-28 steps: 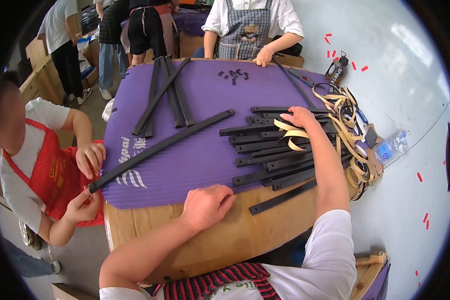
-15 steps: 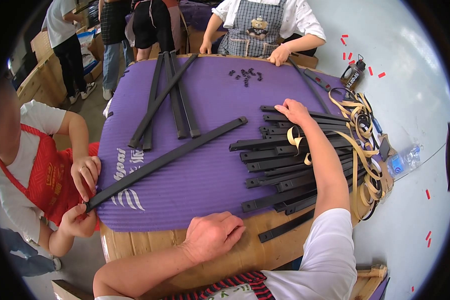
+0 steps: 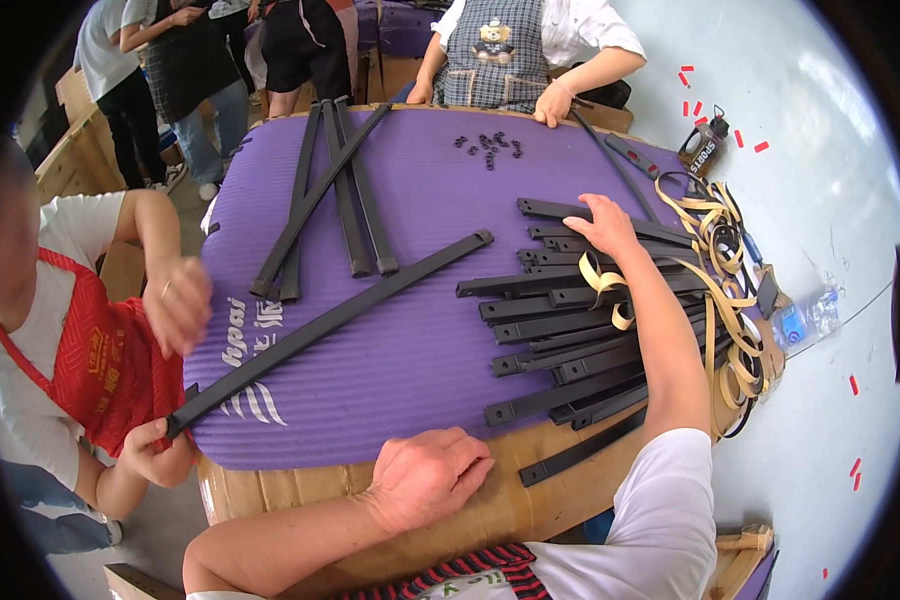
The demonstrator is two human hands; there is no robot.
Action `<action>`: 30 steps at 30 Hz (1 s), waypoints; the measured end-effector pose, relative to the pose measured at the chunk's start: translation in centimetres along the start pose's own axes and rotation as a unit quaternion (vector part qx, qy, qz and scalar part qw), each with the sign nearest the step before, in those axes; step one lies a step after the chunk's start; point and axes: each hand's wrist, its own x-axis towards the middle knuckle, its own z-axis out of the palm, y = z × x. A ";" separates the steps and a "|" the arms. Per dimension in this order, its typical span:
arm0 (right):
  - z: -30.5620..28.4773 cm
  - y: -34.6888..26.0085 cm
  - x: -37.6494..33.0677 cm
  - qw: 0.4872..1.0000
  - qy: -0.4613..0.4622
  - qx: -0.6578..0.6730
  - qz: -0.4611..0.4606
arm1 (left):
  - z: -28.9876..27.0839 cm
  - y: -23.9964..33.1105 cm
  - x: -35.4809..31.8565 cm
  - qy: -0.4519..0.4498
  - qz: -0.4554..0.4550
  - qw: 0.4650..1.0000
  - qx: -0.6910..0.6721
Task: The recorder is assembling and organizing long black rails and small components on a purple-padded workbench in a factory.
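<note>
My right hand (image 3: 605,225) lies palm down on the far end of a pile of long black flat bars (image 3: 570,320) spread over the right side of a purple foam mat (image 3: 390,360). My forearm crosses the pile, and a tan strap loop (image 3: 610,290) lies beside it. My left hand (image 3: 430,475) rests with loosely curled fingers on the brown cardboard edge (image 3: 270,490) at the mat's near side and holds nothing. One long black bar (image 3: 330,330) runs diagonally across the mat; a person in a red apron (image 3: 90,350) grips its lower left end.
More black bars (image 3: 335,190) lie at the mat's far left. Small black parts (image 3: 490,150) sit near a person in a checked apron (image 3: 510,50) at the far side. Tan straps (image 3: 730,290) are heaped on the right. Bottles (image 3: 705,150) stand on the grey floor.
The view has moved closer to the table. My right hand has stayed on the bar pile and my left hand on the cardboard edge. The red-aproned person's upper hand has lifted off the bar.
</note>
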 end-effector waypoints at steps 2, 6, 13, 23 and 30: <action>-1.5 -0.9 0.0 0.992 -0.046 0.103 -0.052 | -0.5 0.0 -0.1 -0.001 -0.007 1.000 0.004; -1.8 -2.2 -2.2 0.959 -0.092 0.191 -0.190 | -0.3 -0.1 -1.1 0.050 0.017 0.999 0.015; -2.3 -2.8 -3.9 0.989 -0.072 0.123 -0.049 | 0.1 0.5 -1.3 -0.004 -0.019 1.000 -0.014; -2.7 -2.4 -3.8 0.987 -0.124 0.098 -0.023 | 0.9 0.5 -2.4 0.008 0.032 0.999 -0.039; 0.1 -2.5 -2.0 0.997 0.062 -0.005 -0.053 | 0.8 0.7 -1.8 -0.014 0.028 0.999 -0.032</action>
